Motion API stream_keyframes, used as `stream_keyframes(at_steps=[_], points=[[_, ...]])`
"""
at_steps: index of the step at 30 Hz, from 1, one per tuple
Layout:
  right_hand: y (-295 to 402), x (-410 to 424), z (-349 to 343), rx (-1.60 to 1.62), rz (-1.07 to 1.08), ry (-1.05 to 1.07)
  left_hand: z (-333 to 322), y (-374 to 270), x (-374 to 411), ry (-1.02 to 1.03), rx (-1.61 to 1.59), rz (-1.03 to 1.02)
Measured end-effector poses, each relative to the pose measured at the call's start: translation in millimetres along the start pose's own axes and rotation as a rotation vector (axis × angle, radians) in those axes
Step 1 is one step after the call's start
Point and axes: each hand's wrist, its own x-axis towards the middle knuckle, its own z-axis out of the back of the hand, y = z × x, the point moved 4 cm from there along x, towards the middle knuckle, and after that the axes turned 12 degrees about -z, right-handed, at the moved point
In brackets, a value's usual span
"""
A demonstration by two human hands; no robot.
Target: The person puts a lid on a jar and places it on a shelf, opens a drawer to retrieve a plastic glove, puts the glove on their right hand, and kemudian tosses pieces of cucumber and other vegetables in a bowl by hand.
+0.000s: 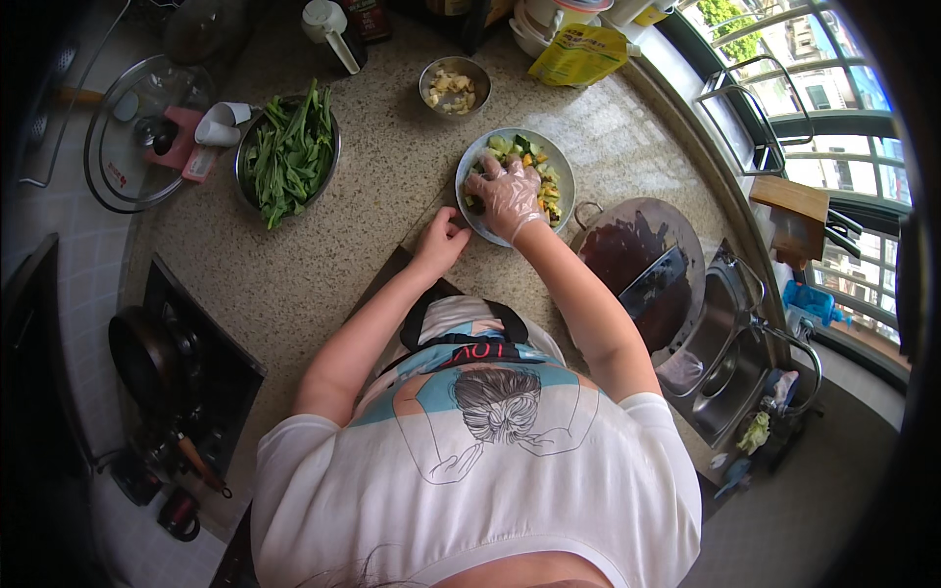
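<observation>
A pale plate of chopped green and orange vegetables stands on the speckled stone counter. My right hand, in a clear plastic glove, reaches down into the food with its fingers spread; whether it grips any pieces is hidden. Bare and loosely curled, my left hand rests at the plate's lower left side, and I cannot tell if it holds anything. Behind the plate is a metal bowl with pale chopped pieces. Leafy greens fill a dark-looking metal bowl further left.
A phone lies on a stained round board beside the sink. A yellow pouch and a lidded jug stand at the back. The stove is lower left, a glass lid upper left, a knife block right.
</observation>
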Motion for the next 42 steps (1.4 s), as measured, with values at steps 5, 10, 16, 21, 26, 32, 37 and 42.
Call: stream_keyframes(at_steps=[5, 10, 16, 21, 26, 32, 37, 42], points=[[-21, 0, 6, 0.184, 0.027, -0.033, 2, -11, -6, 0.049, -0.041, 0.045], [-51, -11, 30, 0.451, 0.093, -0.032, 6, -10, -13, 0.048, -0.079, 0.074], [-69, -23, 16, 0.37, -0.052, 0.103, 4, -10, -14, 0.066, -0.106, 0.064], [-54, -21, 11, 0.118, -0.202, 0.106, 5, -13, -20, 0.062, -0.094, 0.088], [-59, -9, -6, 0.263, -0.195, -0.017, 11, -8, -24, 0.112, -0.086, 0.118], [-74, 9, -15, 0.467, -0.203, -0.101, 12, -12, -27, 0.119, -0.062, 0.107], [-79, 10, -5, 0.712, -0.16, -0.013, 11, -8, -28, 0.124, -0.054, 0.098], [-89, -13, 18, 0.658, -0.153, 0.081, 12, -3, -28, 0.119, -0.062, 0.101]])
